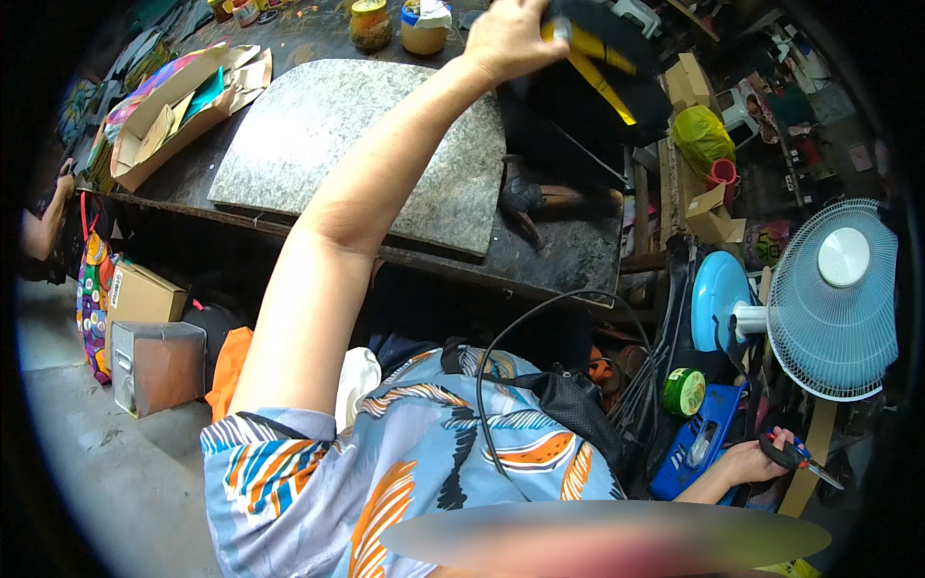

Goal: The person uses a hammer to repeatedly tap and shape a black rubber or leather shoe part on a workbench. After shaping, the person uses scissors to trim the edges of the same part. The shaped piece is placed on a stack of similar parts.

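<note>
My left arm reaches across the workbench to its far side. There my left hand [511, 40] is closed on the edge of a black item with yellow strips [617, 72], which looks like fabric or a bag; its full shape is lost in shadow. Low on the right, my right hand [753, 463] holds scissors [798, 455] with dark and red handles, the blades pointing outward. Under my left arm lies a grey stone slab [299, 125] on the dark bench [568, 260]. Beside the slab's right edge rests a hammer [528, 197], its dark head toward the slab.
A blue fan [833, 289] stands at the right, near a blue plastic case [696, 438] and a green round tub [684, 392]. Jars [370, 24] and an open cardboard box [159, 135] sit on the bench. A black cable [491, 371] loops before my body.
</note>
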A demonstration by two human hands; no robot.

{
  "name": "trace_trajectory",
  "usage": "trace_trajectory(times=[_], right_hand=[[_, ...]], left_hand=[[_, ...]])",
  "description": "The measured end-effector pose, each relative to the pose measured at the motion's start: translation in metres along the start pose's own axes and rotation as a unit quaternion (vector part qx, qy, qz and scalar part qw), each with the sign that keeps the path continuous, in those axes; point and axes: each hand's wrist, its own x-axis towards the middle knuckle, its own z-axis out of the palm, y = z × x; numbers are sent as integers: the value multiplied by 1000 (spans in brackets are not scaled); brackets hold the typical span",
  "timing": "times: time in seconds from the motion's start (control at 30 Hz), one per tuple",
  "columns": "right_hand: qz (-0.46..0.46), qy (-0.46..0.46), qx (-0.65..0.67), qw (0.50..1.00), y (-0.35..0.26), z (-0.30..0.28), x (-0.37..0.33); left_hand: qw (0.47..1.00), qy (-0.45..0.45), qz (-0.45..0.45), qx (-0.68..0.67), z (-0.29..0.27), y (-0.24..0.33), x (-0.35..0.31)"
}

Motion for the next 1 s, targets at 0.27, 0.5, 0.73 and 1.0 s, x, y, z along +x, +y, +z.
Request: trace_trajectory(times=[0.27,0.5,0.73,1.0], right_hand=[[163,-400,24,901,-84,151,-40],[275,-731,61,621,-116,304,-117],[281,-782,146,536,-127,352,-185],[220,-794,237,515,-128,353,-182]], left_hand=[[800,35,-163,-576,-70,-4,-89],[728,188,-279,-598,-59,4,-200],[663,209,-359,-623,-60,30,-221],[709,37,-287,-643,-43,56,-244]])
